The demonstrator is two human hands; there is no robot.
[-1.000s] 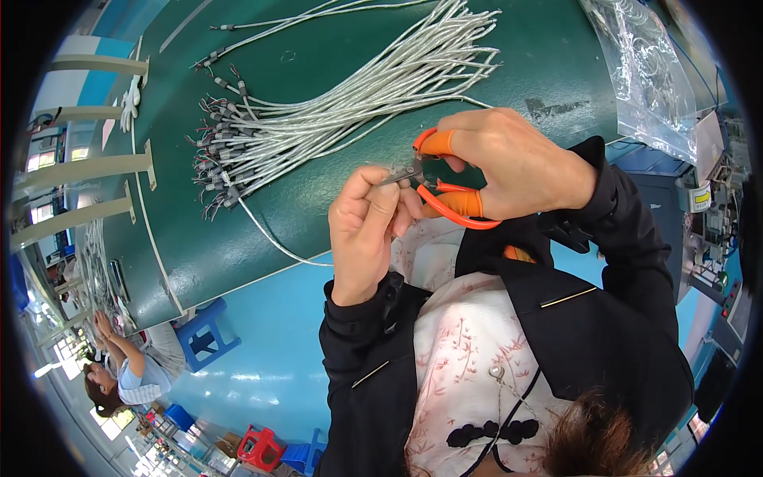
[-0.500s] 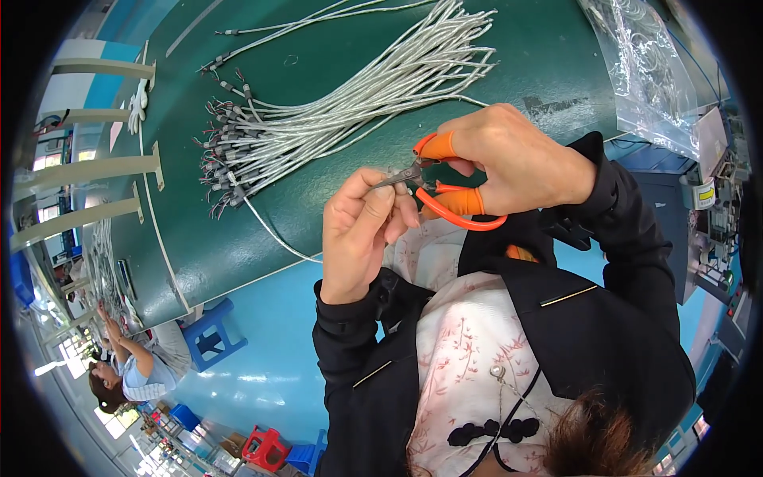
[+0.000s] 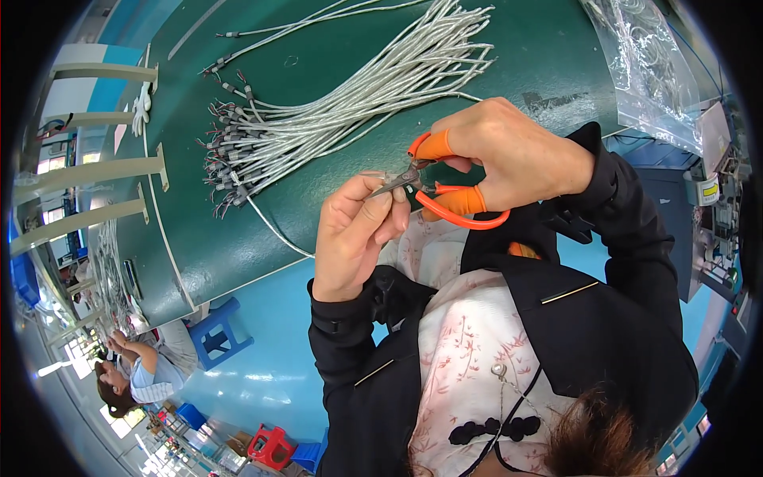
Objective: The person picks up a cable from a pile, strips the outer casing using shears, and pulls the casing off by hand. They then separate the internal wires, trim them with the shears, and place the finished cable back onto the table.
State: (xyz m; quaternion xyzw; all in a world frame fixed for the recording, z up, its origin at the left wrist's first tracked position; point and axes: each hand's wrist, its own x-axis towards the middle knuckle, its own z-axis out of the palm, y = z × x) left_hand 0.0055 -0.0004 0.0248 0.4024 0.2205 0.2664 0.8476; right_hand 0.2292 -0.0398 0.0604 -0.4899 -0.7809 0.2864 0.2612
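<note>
Scissors [image 3: 410, 176], gripped by my right hand [image 3: 517, 151], meet my pinched left hand [image 3: 348, 230], contents unclear, seemingly for control. Silvery cables [image 3: 350, 111] lie bundled on the bench [image 3: 540, 63], probably for tidiness.

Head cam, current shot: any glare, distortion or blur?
Head view: glare on the clear bag and blue floor; head view: fisheye bends the green table's straight edges, corners black; head view: scissors fairly sharp, but detail at the left hand's fingertips is too small to make out.
</note>
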